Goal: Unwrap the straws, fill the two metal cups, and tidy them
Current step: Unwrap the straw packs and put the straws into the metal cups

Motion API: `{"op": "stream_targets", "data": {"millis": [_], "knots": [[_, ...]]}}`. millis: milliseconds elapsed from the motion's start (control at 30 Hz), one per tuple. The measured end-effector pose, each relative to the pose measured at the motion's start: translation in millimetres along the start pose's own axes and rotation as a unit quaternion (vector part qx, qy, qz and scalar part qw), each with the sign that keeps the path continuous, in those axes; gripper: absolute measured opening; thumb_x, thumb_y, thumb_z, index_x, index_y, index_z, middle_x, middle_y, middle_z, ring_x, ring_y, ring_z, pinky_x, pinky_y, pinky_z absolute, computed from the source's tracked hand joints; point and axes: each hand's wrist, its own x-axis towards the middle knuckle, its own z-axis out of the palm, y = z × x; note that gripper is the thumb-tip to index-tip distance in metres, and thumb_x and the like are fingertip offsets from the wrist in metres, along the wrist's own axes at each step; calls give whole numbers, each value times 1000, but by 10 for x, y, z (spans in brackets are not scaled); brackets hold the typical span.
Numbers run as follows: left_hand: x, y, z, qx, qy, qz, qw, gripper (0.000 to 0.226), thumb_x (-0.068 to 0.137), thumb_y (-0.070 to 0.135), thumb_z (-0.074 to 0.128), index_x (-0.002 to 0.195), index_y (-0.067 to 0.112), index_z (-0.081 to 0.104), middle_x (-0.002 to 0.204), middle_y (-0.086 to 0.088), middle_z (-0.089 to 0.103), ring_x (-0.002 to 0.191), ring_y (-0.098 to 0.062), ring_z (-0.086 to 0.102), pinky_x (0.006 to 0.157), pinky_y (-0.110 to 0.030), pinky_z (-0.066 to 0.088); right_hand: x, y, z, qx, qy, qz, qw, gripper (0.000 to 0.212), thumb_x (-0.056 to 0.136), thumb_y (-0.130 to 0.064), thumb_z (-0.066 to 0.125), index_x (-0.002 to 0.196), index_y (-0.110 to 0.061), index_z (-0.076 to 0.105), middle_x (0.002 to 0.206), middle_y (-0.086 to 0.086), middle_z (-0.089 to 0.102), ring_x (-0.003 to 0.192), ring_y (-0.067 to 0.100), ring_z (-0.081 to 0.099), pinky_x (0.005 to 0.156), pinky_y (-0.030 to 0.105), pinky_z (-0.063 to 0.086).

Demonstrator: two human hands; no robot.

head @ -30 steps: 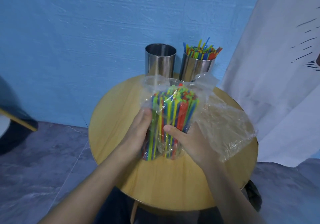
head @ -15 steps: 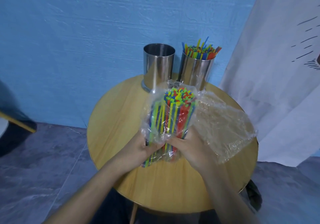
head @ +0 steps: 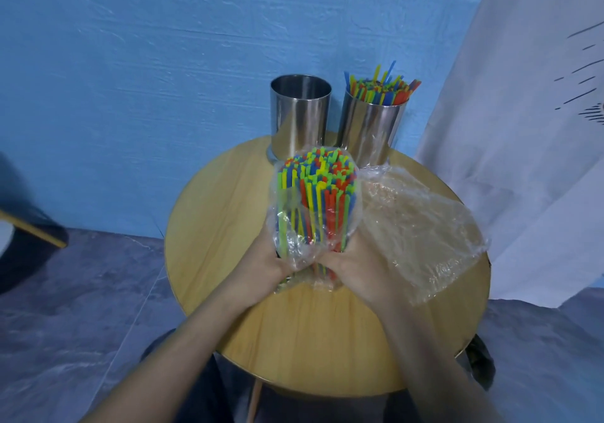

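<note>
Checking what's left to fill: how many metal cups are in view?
2. The empty cup stands at the far edge of the table; the straw-filled cup just right of it.

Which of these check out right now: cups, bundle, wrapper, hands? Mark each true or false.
1. The right metal cup holds straws. True.
2. The left metal cup is full of straws. False: it looks empty.
3. The left hand and right hand both grip the straw bundle at its lower end. True.
4. The straw bundle is bare of plastic. False: clear plastic surrounds it.
5. A loose plastic wrapper lies on the round table. True.
</note>
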Motion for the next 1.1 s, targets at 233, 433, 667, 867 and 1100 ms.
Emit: {"op": "stream_targets", "data": {"millis": [233,433,667,867,1100], "knots": [[7,-54,94,-60,10,-21,998,82,82,12,78,151,8,35,127,10,71,118,-8,67,92,-16,51,165,140,5,91,-2,39,995,12,77,-29,84,85,-26,76,87,11,77,75,27,72,74,46,58],[292,-122,19,-65,33,-40,997,58,86,5,80,134,20,51,110,4,77,101,-17,74,85,-33,59,432,69,-56,106,-27,52,993,24,91,-24,76,110,-21,62,74,-9,76,67,6,72,62,33,62],[639,123,-207,-97,42,-61,992,58,81,21,71,133,10,47,89,6,77,77,-6,73,66,-18,55,791,-252,-41,80,-18,65,995,45,98,-50,59,68,-17,62,48,-1,59,43,6,57,51,18,47],[861,498,-340,-109,76,-98,986,57,88,22,79,136,11,50,102,3,75,89,-12,73,74,-23,56,961,-641,-186,91,-31,63,993,37,92,-63,58,70,-36,68,60,-7,61,61,7,61,70,32,49],[1231,1207,-394,-137,98,-167,971,52,88,11,77,135,15,55,103,0,76,92,-25,72,73,-31,58,1105,-1412,-654,109,-44,130,985,74,79,-85,53,119,-27,71,115,-11,71,112,11,65,106,37,46]]}}
